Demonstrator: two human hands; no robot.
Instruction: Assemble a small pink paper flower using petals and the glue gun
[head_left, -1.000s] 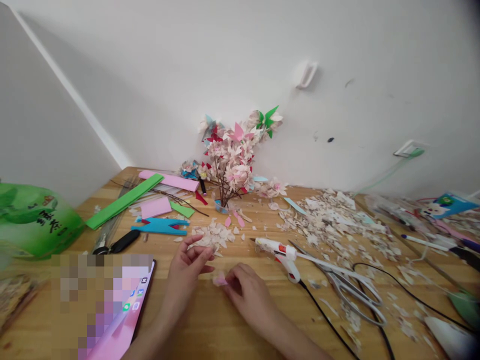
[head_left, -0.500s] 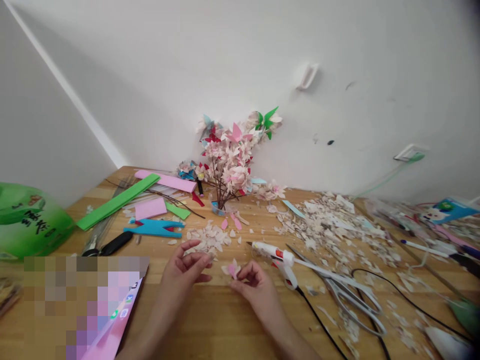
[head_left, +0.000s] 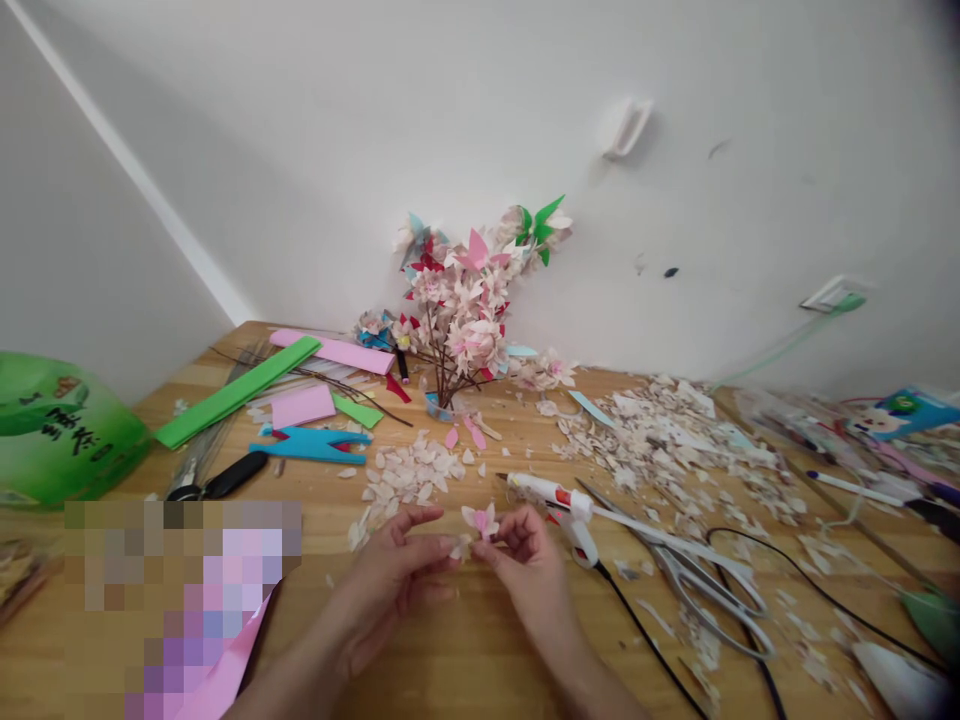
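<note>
Left hand (head_left: 401,570) now meeting right hand (head_left: 521,555), pinching paper flower (head_left: 481,520)

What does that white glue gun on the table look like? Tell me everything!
The glue gun is white, plastic by the look of it, with a red-orange mark on its side. It lies flat on the wooden table, nozzle pointing left, handle toward the person. A black cord runs from the handle. The scissors lie right beside it. The right hand is close, not touching it.

matt paper flower (head_left: 481,520), wooden table (head_left: 450,660)
</note>
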